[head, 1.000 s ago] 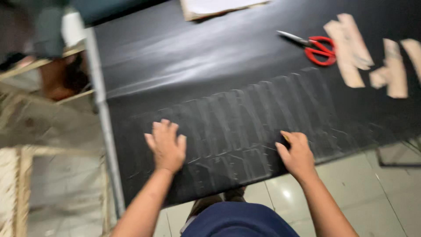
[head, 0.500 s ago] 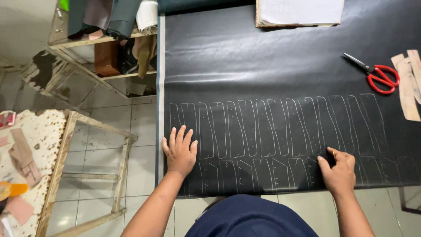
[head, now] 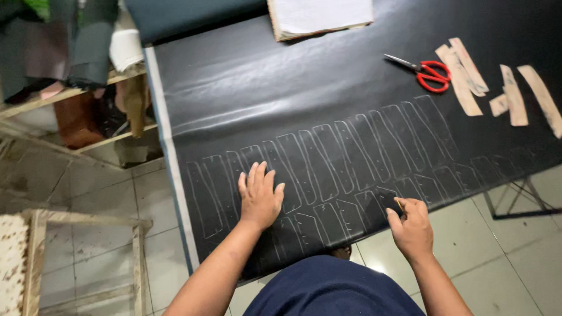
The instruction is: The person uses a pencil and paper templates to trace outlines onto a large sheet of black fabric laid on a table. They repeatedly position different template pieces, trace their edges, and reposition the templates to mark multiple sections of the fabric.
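A large black sheet (head: 328, 117) covers the table, marked with rows of pale outlined strap-like shapes (head: 357, 158). My left hand (head: 259, 196) lies flat on the sheet over the outlines, fingers spread. My right hand (head: 411, 225) is closed near the sheet's front edge, pinching a small thin marker whose tip touches the sheet. Red-handled scissors (head: 426, 72) lie on the sheet at the far right, beside several tan paper patterns (head: 468, 76).
A flat board with white paper (head: 321, 16) rests at the far edge, next to a dark fabric roll (head: 193, 17). A wooden shelf with clothes and bags (head: 82, 70) stands left. A wooden frame (head: 88, 234) sits on the tiled floor.
The view has shifted, so the sheet sits further right in frame. My left hand stays flat on the outlines; my right hand has moved slightly left along the front edge.
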